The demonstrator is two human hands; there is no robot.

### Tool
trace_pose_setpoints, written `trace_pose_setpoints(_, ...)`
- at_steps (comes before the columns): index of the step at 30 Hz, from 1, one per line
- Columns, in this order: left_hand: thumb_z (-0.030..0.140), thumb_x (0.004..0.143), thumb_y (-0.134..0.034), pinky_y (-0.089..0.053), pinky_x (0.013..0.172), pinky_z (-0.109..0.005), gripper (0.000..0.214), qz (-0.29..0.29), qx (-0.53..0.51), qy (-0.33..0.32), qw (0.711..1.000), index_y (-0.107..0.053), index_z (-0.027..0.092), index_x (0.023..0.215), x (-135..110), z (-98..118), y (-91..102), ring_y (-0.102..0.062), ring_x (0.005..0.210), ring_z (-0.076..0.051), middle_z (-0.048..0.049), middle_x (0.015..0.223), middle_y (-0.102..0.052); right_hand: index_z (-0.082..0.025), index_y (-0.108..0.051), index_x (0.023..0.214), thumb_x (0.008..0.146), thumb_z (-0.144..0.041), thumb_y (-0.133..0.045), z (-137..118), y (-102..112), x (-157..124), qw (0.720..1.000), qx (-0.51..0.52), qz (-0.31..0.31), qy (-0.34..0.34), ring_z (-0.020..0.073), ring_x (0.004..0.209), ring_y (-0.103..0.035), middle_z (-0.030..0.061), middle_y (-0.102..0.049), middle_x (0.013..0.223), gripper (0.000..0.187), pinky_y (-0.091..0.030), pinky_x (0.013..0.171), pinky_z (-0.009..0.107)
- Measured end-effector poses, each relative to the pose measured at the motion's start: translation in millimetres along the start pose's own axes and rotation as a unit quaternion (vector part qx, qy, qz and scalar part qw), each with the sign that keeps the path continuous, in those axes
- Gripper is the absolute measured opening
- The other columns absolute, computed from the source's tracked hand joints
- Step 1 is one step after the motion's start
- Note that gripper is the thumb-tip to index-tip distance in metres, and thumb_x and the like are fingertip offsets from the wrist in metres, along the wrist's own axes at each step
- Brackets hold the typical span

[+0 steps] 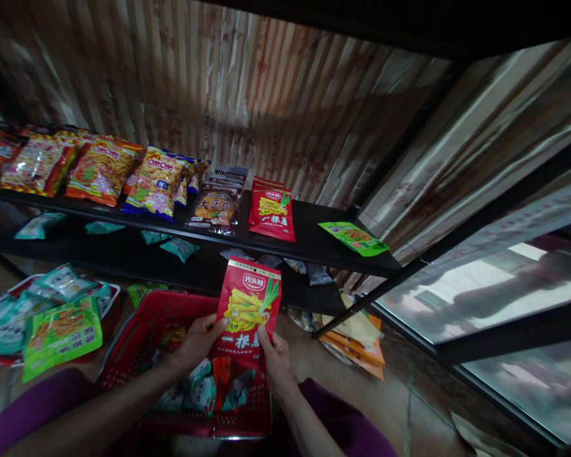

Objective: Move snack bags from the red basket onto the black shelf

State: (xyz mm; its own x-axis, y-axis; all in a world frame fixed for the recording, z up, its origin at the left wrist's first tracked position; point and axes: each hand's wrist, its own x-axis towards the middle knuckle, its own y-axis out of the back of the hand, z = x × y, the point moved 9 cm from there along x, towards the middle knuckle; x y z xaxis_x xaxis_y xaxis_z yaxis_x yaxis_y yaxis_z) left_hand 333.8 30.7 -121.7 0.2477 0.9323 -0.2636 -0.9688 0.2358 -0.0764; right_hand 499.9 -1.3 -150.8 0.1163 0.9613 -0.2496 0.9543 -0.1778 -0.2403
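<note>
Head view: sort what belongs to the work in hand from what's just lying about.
Likely in the work:
red packet, held by the left hand and right hand
matching red packets on the shelf
red basket holding other packets

Apparently just lying about:
orange packaging on the floor
pale sheet, lower right

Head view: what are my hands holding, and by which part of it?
A red snack packet, held by its side edges: the left hand at its left edge, the right hand at its right.
</note>
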Motion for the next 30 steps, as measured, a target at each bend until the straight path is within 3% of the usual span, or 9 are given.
trace_pose_setpoints(7,0.053,0.077,-0.055,-0.052,0.072,-0.032,0.046,-0.015,0.031,-0.058,0.998,-0.070,0.013,0.093,-1,37,-17.8,-0.066,0.079,-0.024,-0.0037,0.084,-0.072,-0.014,-0.071,0.077,0.070,-0.059,-0.064,-47,10,-2,0.993,-0.084,0.042,0.076,0.0229,0.065,-0.065,0.0053,-0.072,0.070,0.045,-0.052,0.059,0.032)
trace_pose_setpoints(11,0.051,0.079,-0.053,-0.052,0.071,-0.029,0.042,-0.018,0.038,-0.104,0.994,-0.070,0.015,0.095,13,70,-26.1,-0.066,0.081,-0.023,-0.0039,0.090,-0.072,-0.015,-0.071,0.088,0.071,-0.056,-0.065,-83,15,8,0.990,-0.082,0.058,0.102,0.0240,0.071,-0.067,0.0059,-0.073,0.079,0.044,-0.054,0.066,0.034)
trace_pose_setpoints(14,0.049,0.081,-0.051,-0.051,0.072,-0.029,0.041,-0.007,0.059,-0.161,0.985,-0.070,0.014,0.093,33,109,-29.3,-0.065,0.085,-0.023,-0.0041,0.090,-0.072,-0.015,-0.070,0.096,0.071,-0.054,-0.066,-123,13,28,0.986,-0.080,0.060,0.135,0.0249,0.077,-0.067,0.0070,-0.074,0.087,0.046,-0.054,0.070,0.036)
trace_pose_setpoints(17,0.047,0.081,-0.051,-0.051,0.068,-0.028,0.039,0.031,0.108,-0.209,0.971,-0.070,0.014,0.085,61,151,-32.0,-0.065,0.080,-0.022,-0.0040,0.084,-0.072,-0.014,-0.070,0.092,0.068,-0.055,-0.068,-170,10,56,0.976,-0.101,0.077,0.175,0.0253,0.077,-0.067,0.0070,-0.074,0.083,0.047,-0.055,0.071,0.037)
trace_pose_setpoints(22,0.042,0.080,-0.055,-0.050,0.067,-0.027,0.031,0.096,0.091,-0.253,0.958,-0.070,0.015,0.086,113,206,-34.6,-0.064,0.075,-0.019,-0.0032,0.080,-0.072,-0.016,-0.069,0.086,0.063,-0.054,-0.071,-239,2,102,0.961,-0.086,0.095,0.246,0.0239,0.072,-0.068,0.0050,-0.074,0.078,0.045,-0.056,0.067,0.037)
trace_pose_setpoints(26,0.038,0.082,-0.054,-0.049,0.068,-0.028,0.028,0.129,0.143,-0.272,0.943,-0.071,0.016,0.085,142,230,-35.3,-0.064,0.076,-0.020,-0.0040,0.079,-0.072,-0.017,-0.069,0.086,0.064,-0.051,-0.071,-261,1,133,0.961,-0.082,0.091,0.250,0.0234,0.069,-0.069,0.0036,-0.074,0.073,0.041,-0.056,0.065,0.037)
trace_pose_setpoints(30,0.036,0.082,-0.053,-0.047,0.068,-0.026,0.026,0.172,0.215,-0.241,0.931,-0.071,0.017,0.086,161,234,-29.1,-0.064,0.079,-0.019,-0.0039,0.083,-0.072,-0.018,-0.069,0.085,0.065,-0.047,-0.069,-259,4,159,0.965,-0.091,0.097,0.227,0.0211,0.061,-0.068,0.0026,-0.073,0.069,0.035,-0.056,0.060,0.034)
